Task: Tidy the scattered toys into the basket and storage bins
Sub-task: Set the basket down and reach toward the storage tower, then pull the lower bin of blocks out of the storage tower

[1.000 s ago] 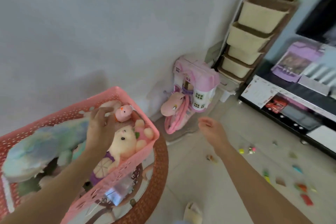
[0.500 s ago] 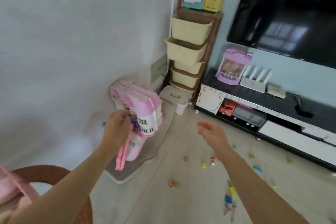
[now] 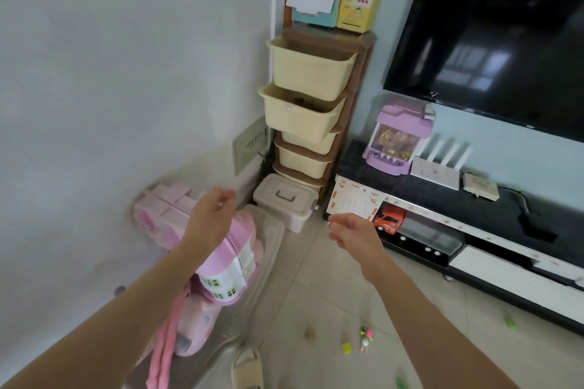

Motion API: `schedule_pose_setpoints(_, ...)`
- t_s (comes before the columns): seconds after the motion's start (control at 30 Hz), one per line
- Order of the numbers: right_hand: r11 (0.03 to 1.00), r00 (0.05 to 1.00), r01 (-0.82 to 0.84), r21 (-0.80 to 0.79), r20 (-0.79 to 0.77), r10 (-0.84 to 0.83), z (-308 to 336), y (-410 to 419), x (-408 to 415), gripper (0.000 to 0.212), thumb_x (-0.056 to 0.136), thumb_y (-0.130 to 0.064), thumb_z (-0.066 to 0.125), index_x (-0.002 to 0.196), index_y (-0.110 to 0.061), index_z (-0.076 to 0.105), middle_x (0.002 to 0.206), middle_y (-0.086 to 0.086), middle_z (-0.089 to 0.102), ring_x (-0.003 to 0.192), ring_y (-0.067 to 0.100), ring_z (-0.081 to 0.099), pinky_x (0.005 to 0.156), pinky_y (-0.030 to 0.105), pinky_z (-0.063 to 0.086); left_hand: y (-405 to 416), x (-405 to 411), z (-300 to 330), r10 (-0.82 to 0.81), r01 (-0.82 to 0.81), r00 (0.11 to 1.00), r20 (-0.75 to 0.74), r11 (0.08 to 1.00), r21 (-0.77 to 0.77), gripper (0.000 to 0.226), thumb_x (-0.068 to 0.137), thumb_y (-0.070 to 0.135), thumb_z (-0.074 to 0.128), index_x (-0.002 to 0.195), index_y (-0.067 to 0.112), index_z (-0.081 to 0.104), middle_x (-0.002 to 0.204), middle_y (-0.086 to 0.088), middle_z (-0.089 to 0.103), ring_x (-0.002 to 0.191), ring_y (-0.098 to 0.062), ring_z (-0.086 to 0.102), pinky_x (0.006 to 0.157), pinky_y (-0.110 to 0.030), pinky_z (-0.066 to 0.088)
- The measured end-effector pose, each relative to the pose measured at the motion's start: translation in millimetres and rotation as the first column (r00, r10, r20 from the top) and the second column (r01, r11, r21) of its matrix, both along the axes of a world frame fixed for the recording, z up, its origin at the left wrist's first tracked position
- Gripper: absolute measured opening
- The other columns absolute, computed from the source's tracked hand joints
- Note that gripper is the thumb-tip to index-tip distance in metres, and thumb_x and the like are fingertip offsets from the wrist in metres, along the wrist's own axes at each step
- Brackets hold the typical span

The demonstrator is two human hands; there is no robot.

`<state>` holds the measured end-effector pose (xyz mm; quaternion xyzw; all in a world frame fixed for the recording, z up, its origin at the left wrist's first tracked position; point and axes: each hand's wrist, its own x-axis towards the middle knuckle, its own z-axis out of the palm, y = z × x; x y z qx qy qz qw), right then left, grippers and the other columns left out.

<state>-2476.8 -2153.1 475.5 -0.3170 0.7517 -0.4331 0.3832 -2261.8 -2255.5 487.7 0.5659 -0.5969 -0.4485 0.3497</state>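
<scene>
A large, glossy black television [image 3: 493, 31] hangs on the pale blue wall above a long, low TV stand [image 3: 474, 230] with a dark speckled top and white fronts. In the corner stands a tall brown rack [image 3: 360, 79] holding four cream plastic storage bins [image 3: 308, 71], smooth, tapered and tilted forward, stacked one above another; the second one down holds some dark small things too blurred to name. A pink and white plastic dollhouse [image 3: 230, 275] with a ridged roof lies tilted on a grey mat against the white wall, just over a pink plastic toy with a hanging strap. At the foot of the rack sits one lidded beige storage box [image 3: 284, 202] with a dark handle. On the stand, a lilac toy claw machine [image 3: 399, 139] is beside a white router [image 3: 437, 164] with four upright antennas, and a red toy truck [image 3: 387, 218] sits in the shelf below. Both bare arms reach forward: the left hand [image 3: 211, 215] hovers over the dollhouse with fingers loosely curled and nothing in it, and the right hand [image 3: 354, 232] hangs in the air in front of the stand, fingers relaxed, also without anything. One beige slipper [image 3: 246, 369] shows at the bottom edge. The scattered toys remain on the tiled floor: a tiny pink and green figure [image 3: 366, 336], a small yellow-green block [image 3: 346, 348] and a round brown piece [image 3: 310, 333] lie close together, with a few green bits farther right.
</scene>
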Motion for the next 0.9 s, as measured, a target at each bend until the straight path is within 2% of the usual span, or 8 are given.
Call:
schedule_pose_setpoints(0.13,1.000,1.000,0.018,0.015,0.022,-0.018,8.3,-85.3,-30.4,0.019,0.091,-0.010,0.054,0.106,-0.018,0.062,0.099,-0.002,0.063,0.092,0.014,0.061,0.092,0.032,0.047,-88.5,-42.1,2.7,-0.028,0.029,0.999,-0.035,0.999,0.041,0.024,0.096,0.011,0.043,0.115,0.006,0.056,0.106,-0.009,0.058,0.089,-0.022,0.058,0.081,-0.034,0.047)
schedule_pose_setpoints(0.3,0.998,0.997,0.060,-0.013,0.051,-0.059,19.5,-167.3,-65.1,0.015,0.090,-0.011,0.056,0.092,-0.024,0.063,0.090,-0.004,0.065,0.095,0.018,0.064,0.094,0.035,0.048,-172.3,-84.9,13.9,-0.089,0.090,0.996,-0.032,0.995,0.045,0.015,0.095,0.011,0.043,0.103,0.015,0.055,0.110,-0.009,0.057,0.093,-0.026,0.060,0.090,-0.045,0.049)
schedule_pose_setpoints(0.4,0.999,0.998,0.040,-0.015,0.040,-0.039,21.9,-206.2,-86.9,0.016,0.092,-0.011,0.054,0.095,-0.023,0.063,0.091,-0.004,0.065,0.090,0.014,0.063,0.087,0.028,0.049,-209.4,-111.9,16.5,-0.119,0.121,0.993,-0.024,0.989,0.081,0.016,0.095,0.014,0.044,0.106,0.017,0.054,0.115,-0.005,0.055,0.102,-0.026,0.059,0.093,-0.047,0.048)
schedule_pose_setpoints(0.53,1.000,1.000,-0.003,-0.020,0.015,0.003,23.5,-263.5,-125.3,0.016,0.093,-0.013,0.053,0.102,-0.022,0.062,0.099,-0.003,0.066,0.093,0.012,0.063,0.088,0.028,0.049,-256.3,-153.4,15.3,-0.093,0.101,0.994,-0.059,0.982,0.157,0.023,0.096,0.013,0.044,0.116,0.011,0.054,0.114,-0.004,0.054,0.091,-0.020,0.059,0.089,-0.040,0.050)
schedule_pose_setpoints(0.67,0.996,0.997,-0.081,-0.041,-0.003,0.081,25.0,-337.7,-174.3,0.021,0.094,-0.014,0.052,0.111,-0.020,0.062,0.107,-0.003,0.062,0.097,0.011,0.061,0.092,0.028,0.049,-309.4,-201.9,4.1,-0.047,0.066,0.995,-0.089,0.973,0.221,0.024,0.096,0.014,0.044,0.119,0.009,0.052,0.105,-0.003,0.056,0.084,-0.017,0.058,0.075,-0.029,0.051)
schedule_pose_setpoints(0.73,0.993,0.994,-0.099,-0.060,0.036,0.101,26.2,-373.6,-196.4,0.023,0.094,-0.013,0.053,0.114,-0.017,0.061,0.108,-0.003,0.061,0.095,0.010,0.061,0.094,0.031,0.050,-336.9,-229.4,0.2,-0.021,0.047,0.994,-0.105,0.966,0.253,0.020,0.097,0.015,0.043,0.116,0.011,0.050,0.100,-0.005,0.056,0.085,-0.018,0.057,0.071,-0.026,0.050)
schedule_pose_setpoints(0.83,0.994,0.985,-0.102,-0.032,0.139,0.106,28.6,-431.0,-239.6,0.028,0.092,-0.012,0.056,0.119,-0.015,0.058,0.106,-0.003,0.060,0.092,0.009,0.059,0.094,0.031,0.050,-381.2,-283.1,-5.6,0.115,-0.038,0.977,-0.180,0.922,0.385,0.010,0.098,0.016,0.043,0.106,0.012,0.047,0.085,-0.006,0.054,0.076,-0.019,0.055,0.069,-0.029,0.049)
schedule_pose_setpoints(0.9,0.998,0.965,-0.064,-0.003,0.254,0.063,30.3,-457.0,-261.1,0.033,0.091,-0.012,0.057,0.124,-0.014,0.054,0.107,0.001,0.062,0.096,0.013,0.061,0.094,0.032,0.050,-401.7,-311.4,-10.8,0.150,-0.057,0.975,-0.166,0.884,0.463,0.018,0.097,0.018,0.045,0.111,0.009,0.049,0.090,-0.008,0.055,0.081,-0.021,0.058,0.071,-0.032,0.052)
